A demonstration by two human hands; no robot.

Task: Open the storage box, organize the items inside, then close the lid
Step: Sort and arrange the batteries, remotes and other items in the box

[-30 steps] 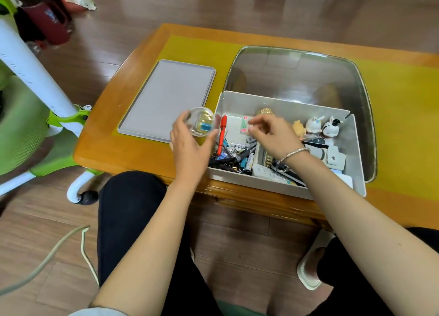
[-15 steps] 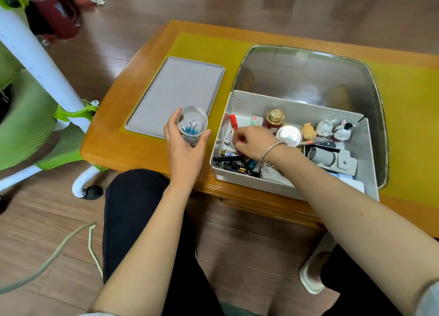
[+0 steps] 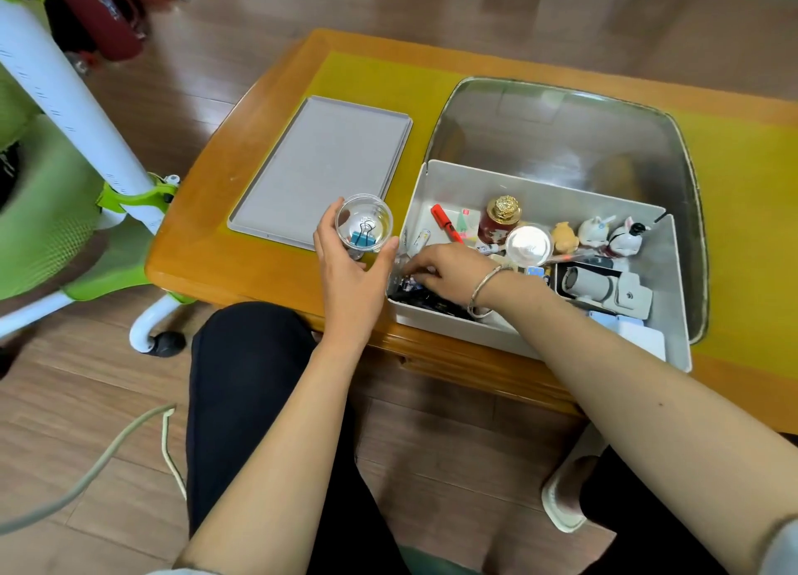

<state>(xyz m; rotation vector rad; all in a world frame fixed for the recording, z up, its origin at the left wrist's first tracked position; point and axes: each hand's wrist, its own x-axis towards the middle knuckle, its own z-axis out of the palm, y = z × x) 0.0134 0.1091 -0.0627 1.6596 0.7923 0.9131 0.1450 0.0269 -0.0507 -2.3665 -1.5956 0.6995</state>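
Right of centre on the counter (image 3: 259, 268), the storage box (image 3: 449, 185) sits open, rigid plastic, light enough to drag by its rim; its flat lid (image 3: 319, 168) lies just left. The left hand (image 3: 352, 280) has its grip wrapped round a clear cup (image 3: 364, 224), thin and crushable, so hold gently. The right hand (image 3: 449, 268) digs among pens, fingers curled; whether they pinch anything, I cannot tell.

No lettering can be read: the dark red bottle (image 3: 101, 17) at upper left bears pale print (too blurred to make out).
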